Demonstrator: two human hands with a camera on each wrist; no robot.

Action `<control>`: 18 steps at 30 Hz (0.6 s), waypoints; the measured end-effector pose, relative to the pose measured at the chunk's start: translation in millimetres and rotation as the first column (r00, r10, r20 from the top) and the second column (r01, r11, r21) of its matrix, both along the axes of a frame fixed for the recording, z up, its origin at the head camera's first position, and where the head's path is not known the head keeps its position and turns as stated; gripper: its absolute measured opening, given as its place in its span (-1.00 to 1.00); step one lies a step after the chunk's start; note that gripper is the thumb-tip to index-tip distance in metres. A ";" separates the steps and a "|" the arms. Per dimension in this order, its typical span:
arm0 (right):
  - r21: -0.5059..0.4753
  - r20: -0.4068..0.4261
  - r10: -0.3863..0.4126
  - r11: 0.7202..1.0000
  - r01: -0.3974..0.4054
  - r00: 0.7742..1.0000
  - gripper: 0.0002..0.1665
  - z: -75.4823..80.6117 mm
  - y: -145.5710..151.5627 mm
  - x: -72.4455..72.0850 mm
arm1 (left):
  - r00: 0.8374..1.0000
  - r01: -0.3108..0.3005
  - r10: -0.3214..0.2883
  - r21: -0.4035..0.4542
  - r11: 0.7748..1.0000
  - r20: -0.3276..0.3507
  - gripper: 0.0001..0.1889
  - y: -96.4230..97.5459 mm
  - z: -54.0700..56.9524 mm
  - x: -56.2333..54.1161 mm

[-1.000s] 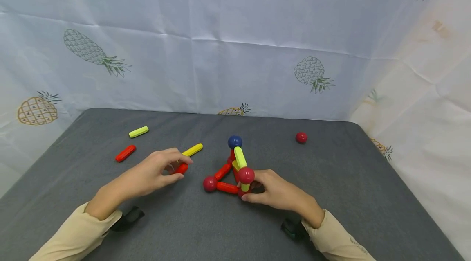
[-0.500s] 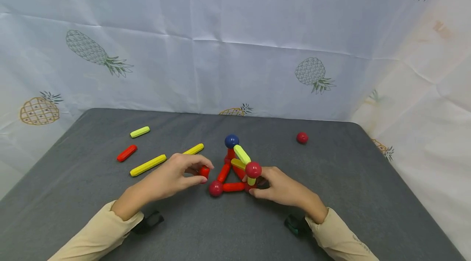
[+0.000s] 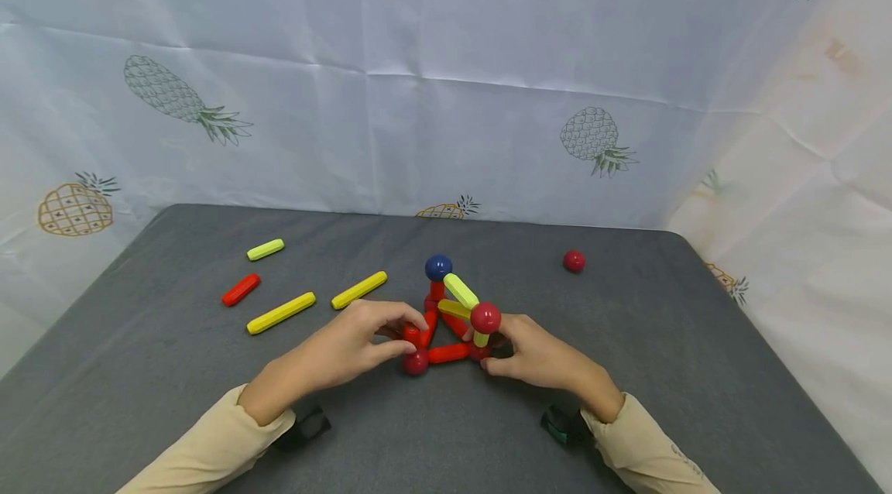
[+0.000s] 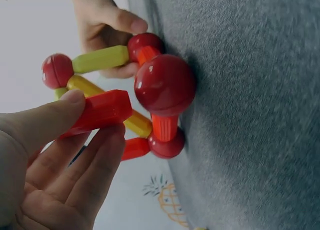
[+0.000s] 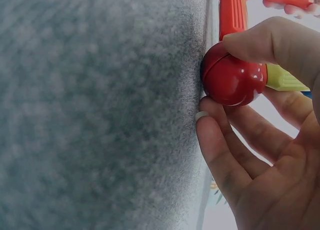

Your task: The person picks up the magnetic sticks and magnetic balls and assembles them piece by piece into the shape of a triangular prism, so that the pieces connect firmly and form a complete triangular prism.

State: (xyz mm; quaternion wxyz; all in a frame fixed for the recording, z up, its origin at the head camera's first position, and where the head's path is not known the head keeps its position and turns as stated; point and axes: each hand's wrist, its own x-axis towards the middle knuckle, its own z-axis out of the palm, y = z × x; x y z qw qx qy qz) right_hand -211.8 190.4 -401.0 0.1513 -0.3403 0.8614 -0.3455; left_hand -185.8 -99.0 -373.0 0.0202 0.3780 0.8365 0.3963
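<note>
My left hand [image 3: 341,351] is pinching a red rod [image 4: 107,111], probably light, stiff, best held midway; my right hand [image 3: 533,355] is gripping a red ball [image 5: 237,80].

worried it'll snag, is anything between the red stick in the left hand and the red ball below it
Nothing visible: the red stick points its bare end toward the red ball, and the left hand grips the stick's sides.

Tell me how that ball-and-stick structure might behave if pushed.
The structure may come apart fairly easily, since the sticks meet the balls only at their ends. The sticks look stiff, being straight. It probably won't roll, given its triangular base.
</note>
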 end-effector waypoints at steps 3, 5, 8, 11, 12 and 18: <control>-0.007 -0.011 -0.003 1.000 0.003 1.000 -0.75 -0.9 0.1 0.0 | 1.000 0.009 -0.009 -0.003 1.000 -0.021 -0.73 2.2 -1.9 0.8; -0.012 -0.022 -0.015 1.000 0.015 1.000 -0.74 -1.0 0.1 0.3 | 0.999 0.015 -0.015 -0.006 1.000 -0.038 -0.74 3.1 -2.7 1.4; -0.025 -0.035 -0.037 0.999 0.036 0.999 -0.70 0.1 -0.2 1.0 | 0.999 0.020 -0.020 -0.001 1.000 -0.048 -0.75 4.1 -3.3 2.2; -0.030 -0.042 -0.049 0.998 0.048 0.998 -0.73 1.4 0.4 0.9 | 0.999 0.020 -0.020 0.013 1.000 -0.025 -0.72 5.3 -4.3 2.3; -0.030 -0.047 -0.052 0.998 0.050 0.998 -0.75 1.7 0.8 0.7 | 1.000 0.019 -0.018 0.017 1.000 -0.015 -0.70 6.0 -5.0 2.4; -0.029 -0.070 -0.057 0.998 0.055 0.996 -0.77 2.0 3.2 -1.3 | 1.000 0.001 -0.001 -0.008 1.000 0.006 -0.66 9.8 -12.7 3.1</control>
